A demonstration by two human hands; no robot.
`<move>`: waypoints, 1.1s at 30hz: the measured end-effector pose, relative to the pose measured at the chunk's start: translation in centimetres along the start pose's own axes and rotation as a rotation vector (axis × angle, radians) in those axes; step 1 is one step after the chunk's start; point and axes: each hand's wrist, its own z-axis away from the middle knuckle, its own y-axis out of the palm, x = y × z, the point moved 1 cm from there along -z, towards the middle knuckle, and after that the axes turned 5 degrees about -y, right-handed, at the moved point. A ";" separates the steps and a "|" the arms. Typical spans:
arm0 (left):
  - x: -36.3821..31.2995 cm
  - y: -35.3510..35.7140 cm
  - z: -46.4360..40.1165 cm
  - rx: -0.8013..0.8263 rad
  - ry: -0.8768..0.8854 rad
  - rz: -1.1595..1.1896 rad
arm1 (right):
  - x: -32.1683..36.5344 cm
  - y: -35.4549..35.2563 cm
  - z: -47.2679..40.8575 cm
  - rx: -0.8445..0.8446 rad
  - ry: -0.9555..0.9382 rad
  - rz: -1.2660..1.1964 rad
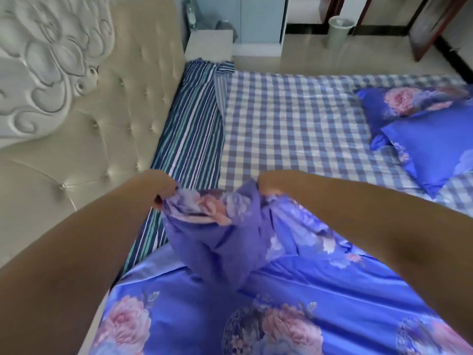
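the left grip (163, 188) and right grip (268, 184) are both clenched on the bunched edge of a blue flowered cover (217, 239), holding it up just above the bed near the headboard (115, 103), while the rest of the cover trails down and spreads flat over the near part of the bed. beyond the grips a striped sheet (189, 129) lies along the headboard with a checked sheet (294, 119) beside it, and matching pillows (425, 139) sit on the checked one at the right. a pale bin (337, 29) stands on the floor past the bed.
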 end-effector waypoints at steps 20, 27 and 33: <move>12.7 11.3 -11.9 -0.067 -0.009 0.709 | 10.8 7.2 -17.1 -0.199 -0.014 -0.249; 20.1 18.0 -16.2 -0.052 -0.044 0.360 | 13.5 15.9 -26.6 -0.098 0.018 -0.376; 24.6 23.6 -22.1 -0.157 -0.135 0.301 | 16.6 21.3 -34.6 -0.278 -0.031 -1.159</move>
